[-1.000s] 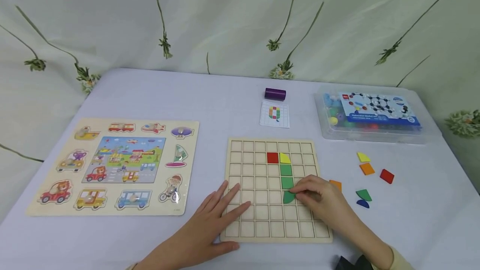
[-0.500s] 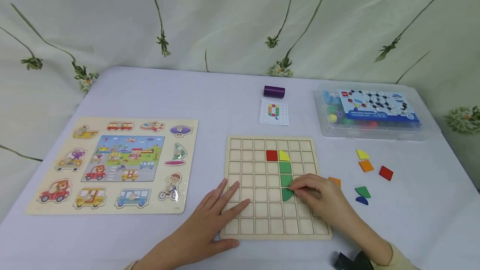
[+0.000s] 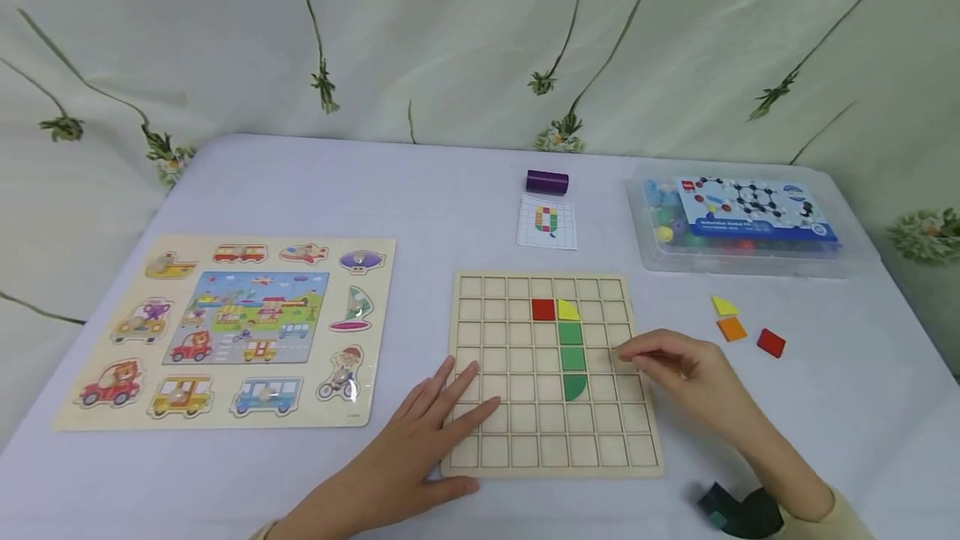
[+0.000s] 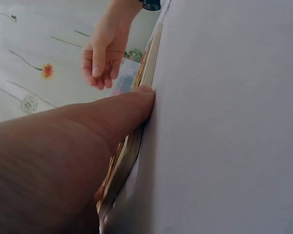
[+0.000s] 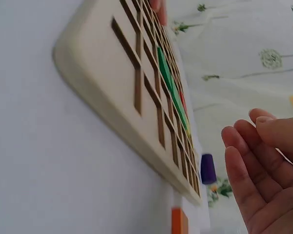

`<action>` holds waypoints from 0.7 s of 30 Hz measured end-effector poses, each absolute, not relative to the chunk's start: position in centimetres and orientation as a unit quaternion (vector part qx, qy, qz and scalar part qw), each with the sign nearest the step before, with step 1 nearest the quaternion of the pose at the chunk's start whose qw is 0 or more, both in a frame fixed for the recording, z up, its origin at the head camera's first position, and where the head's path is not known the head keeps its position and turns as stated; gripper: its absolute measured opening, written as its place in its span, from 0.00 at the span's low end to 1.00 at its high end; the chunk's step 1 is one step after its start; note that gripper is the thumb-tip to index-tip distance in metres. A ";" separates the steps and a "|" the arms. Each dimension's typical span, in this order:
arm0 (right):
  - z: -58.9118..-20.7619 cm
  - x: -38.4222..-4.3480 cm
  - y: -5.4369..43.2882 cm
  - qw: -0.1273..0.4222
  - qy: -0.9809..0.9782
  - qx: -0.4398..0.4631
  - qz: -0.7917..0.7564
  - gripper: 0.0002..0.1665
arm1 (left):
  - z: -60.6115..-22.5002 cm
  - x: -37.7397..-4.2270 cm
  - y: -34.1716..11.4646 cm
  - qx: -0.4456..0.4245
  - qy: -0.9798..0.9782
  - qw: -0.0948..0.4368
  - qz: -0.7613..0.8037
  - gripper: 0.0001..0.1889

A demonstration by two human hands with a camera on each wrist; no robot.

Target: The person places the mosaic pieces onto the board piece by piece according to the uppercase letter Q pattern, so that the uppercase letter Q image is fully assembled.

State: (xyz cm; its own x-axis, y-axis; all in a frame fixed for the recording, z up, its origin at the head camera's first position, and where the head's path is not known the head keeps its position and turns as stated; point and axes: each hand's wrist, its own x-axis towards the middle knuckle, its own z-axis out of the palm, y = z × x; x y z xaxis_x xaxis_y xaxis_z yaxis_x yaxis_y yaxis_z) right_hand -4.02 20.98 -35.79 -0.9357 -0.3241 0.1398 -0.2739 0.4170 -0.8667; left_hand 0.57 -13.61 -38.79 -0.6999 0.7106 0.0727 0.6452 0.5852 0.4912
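My left hand (image 3: 420, 444) lies spread over the left edge of the wooden grid board (image 3: 525, 448); in the left wrist view its thumb (image 4: 132, 105) presses against the board's side. My right hand (image 3: 693, 377) hovers over the board's right edge, fingers loosely bent, with nothing seen between them. Set in the grid are a red square (image 3: 543, 310), a yellow quarter-circle (image 3: 567, 310), two green squares (image 3: 572, 358) and a green quarter-circle (image 3: 575, 387). An orange piece (image 5: 179, 222) lies beside the board in the right wrist view; the right hand hides it from the head view.
Right of the board lie a yellow quarter-circle (image 3: 724, 306), an orange square (image 3: 731, 329) and a red square (image 3: 771, 343). Behind stand a pattern card (image 3: 547, 236), a purple cylinder (image 3: 547, 182) and a clear plastic case (image 3: 750, 261). A vehicle puzzle board (image 3: 240, 394) lies left.
My right hand has let go of the green quarter-circle, leaving it in its cell, and moved right and slightly away, covering the loose pieces there. The left hand stays put.
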 end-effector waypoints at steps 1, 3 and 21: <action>-35.6 -4.1 21.8 0.019 0.844 -0.169 -0.508 0.10 | -38.8 0.6 -13.6 0.382 0.888 0.066 0.248 0.42; -35.4 -4.1 23.7 0.015 0.854 -0.141 -0.501 0.10 | -38.8 0.5 -13.6 0.381 0.888 0.068 0.248 0.43; -38.3 -3.9 30.9 -0.050 0.915 0.082 -0.392 0.22 | -38.5 0.5 -13.5 0.377 0.888 0.078 0.251 0.43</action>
State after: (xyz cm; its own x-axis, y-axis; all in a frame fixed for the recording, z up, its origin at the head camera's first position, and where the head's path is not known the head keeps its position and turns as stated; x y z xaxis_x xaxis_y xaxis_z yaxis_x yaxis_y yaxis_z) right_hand -3.88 30.89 -38.25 -0.9817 0.1887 0.0267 0.1108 0.6789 -0.7258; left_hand 0.45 -13.45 -38.49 -0.7029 0.7095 0.0504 0.6306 0.5889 0.5054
